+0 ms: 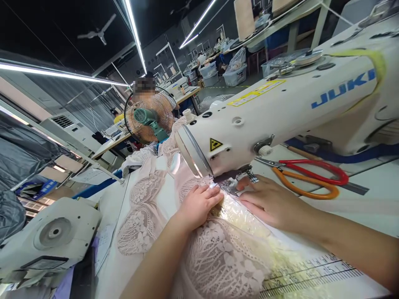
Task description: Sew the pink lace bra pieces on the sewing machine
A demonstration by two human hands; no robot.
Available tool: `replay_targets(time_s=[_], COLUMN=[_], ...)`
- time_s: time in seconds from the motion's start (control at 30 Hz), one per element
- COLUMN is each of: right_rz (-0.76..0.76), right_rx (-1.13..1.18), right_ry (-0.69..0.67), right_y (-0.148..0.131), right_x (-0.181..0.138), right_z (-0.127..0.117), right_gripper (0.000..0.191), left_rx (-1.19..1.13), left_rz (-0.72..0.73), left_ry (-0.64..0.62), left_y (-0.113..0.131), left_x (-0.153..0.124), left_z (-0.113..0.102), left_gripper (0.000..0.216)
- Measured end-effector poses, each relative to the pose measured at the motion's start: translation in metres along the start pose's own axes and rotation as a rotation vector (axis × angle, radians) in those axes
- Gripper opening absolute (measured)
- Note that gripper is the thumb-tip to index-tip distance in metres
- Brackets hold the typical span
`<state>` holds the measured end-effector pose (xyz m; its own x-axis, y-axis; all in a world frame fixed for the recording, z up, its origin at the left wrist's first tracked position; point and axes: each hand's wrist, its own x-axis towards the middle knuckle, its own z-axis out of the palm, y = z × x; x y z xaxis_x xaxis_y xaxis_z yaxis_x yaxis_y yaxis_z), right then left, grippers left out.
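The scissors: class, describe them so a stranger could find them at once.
Start at the big white sewing machine. Beneath its arm, on the white table right of the right hand, lie the scissors. Nothing else nearby has looped handles, one red and one orange.

Pale pink lace fabric (215, 253), patterned with floral and fan motifs, lying spread flat across the table from the near edge to beneath the sewing machine (280, 108) head, its far end bunched behind the machine.

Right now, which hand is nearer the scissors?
Right. The right hand lies flat just beside the scissors; the left hand rests on the lace fabric, farther away.
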<state>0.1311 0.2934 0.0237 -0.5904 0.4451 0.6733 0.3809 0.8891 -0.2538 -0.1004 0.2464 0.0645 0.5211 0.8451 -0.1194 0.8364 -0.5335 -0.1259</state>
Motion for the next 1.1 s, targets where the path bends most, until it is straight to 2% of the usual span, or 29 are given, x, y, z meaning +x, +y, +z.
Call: replay_targets(time_s=[0.33,0.43,0.53,0.57,0.63,0.7,0.77,0.8,0.9,0.97,1.03,1.1], right_rz=[0.023,0.037,0.037,0.026,0.014,0.031,0.059,0.065,0.040,-0.035,-0.136,-0.177], right_rx=[0.036,0.034,0.037,0.042,0.057,0.074,0.099,0.119,0.226,0.340,0.469,0.533], right_ry=[0.011,0.008,0.016,0.028,0.047,0.043,0.027,0.017,-0.086,-0.248,-0.413,-0.498], right_y=[-0.001,0.000,0.001,0.001,0.001,0.000,-0.001,-0.002,-0.009,-0.020,-0.033,-0.045], right_x=[0.001,0.000,0.001,0.001,-0.001,-0.004,-0.009,-0.011,-0.013,-0.011,-0.009,-0.007], right_z=[-0.004,-0.004,-0.005,-0.005,-0.006,-0.006,-0.006,-0.007,-0.012,-0.016,-0.019,-0.021], right_gripper=[0.033,0.033,0.032,0.031,0.029,0.027,0.025,0.023,0.021,0.039,0.053,0.052], left_rx=[0.048,0.060,-0.010,-0.058,-0.131,-0.153,-0.214,-0.284,-0.604,-0.781,-0.857,-0.869], left_rz=[-0.044,-0.086,-0.072,-0.047,-0.014,-0.045,-0.105,-0.144,-0.299,-0.406,-0.472,-0.506], left_ry=[0.027,0.088,0.229,0.241,0.170,0.067,0.028,0.051,0.273,0.421,0.492,0.516], left_y=[-0.020,-0.011,0.012,0.021,0.037,0.045,0.042,0.038,0.023,0.017,0.016,0.018], left_x=[0.013,0.005,-0.008,-0.011,-0.013,-0.010,-0.004,-0.002,-0.002,-0.004,-0.006,-0.006], left_z=[0.002,-0.009,-0.023,-0.026,-0.026,-0.020,-0.009,-0.004,0.010,0.015,0.017,0.017], left_gripper=[0.040,0.034,0.029,0.028,0.026,0.022,0.011,0.006,0.010,0.017,0.020,0.023])
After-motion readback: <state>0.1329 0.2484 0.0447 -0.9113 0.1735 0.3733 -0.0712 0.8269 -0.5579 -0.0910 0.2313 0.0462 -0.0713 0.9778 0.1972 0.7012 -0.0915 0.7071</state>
